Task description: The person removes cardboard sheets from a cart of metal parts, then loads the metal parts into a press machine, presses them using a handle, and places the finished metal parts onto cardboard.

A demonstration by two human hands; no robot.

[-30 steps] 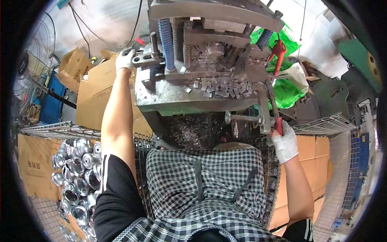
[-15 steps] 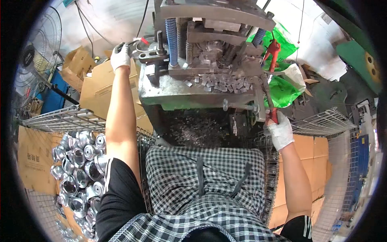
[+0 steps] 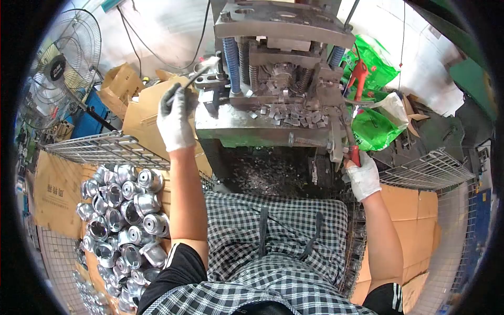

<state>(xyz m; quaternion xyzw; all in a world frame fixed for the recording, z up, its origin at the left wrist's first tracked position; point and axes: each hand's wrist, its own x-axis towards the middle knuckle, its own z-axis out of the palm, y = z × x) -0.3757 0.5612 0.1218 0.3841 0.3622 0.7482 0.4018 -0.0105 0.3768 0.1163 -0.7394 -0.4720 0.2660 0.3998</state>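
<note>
My left hand (image 3: 175, 118), in a white glove with dark fingertips, is closed round a thin brush-like tool (image 3: 199, 72) with a pale tip. That tool points up and right, at the left side of the metal press (image 3: 286, 31). Gloved as well, my right hand (image 3: 363, 178) grips the red-handled lever (image 3: 355, 156) at the press's lower right. Small metal scraps (image 3: 299, 116) lie scattered on the press bed (image 3: 226, 118), in front of the die and its springs.
Shiny metal cups (image 3: 128, 210) fill a wire basket at the left, beside cardboard (image 3: 58, 191). A fan (image 3: 56, 67) stands at the upper left. Green bags (image 3: 374, 126) lie right of the press. Another wire basket (image 3: 433, 170) with cardboard is at the right.
My left hand has come down and closer, and the tool now shows in it. My right hand stays on the red lever. The view has shifted, so the press appears farther right.
</note>
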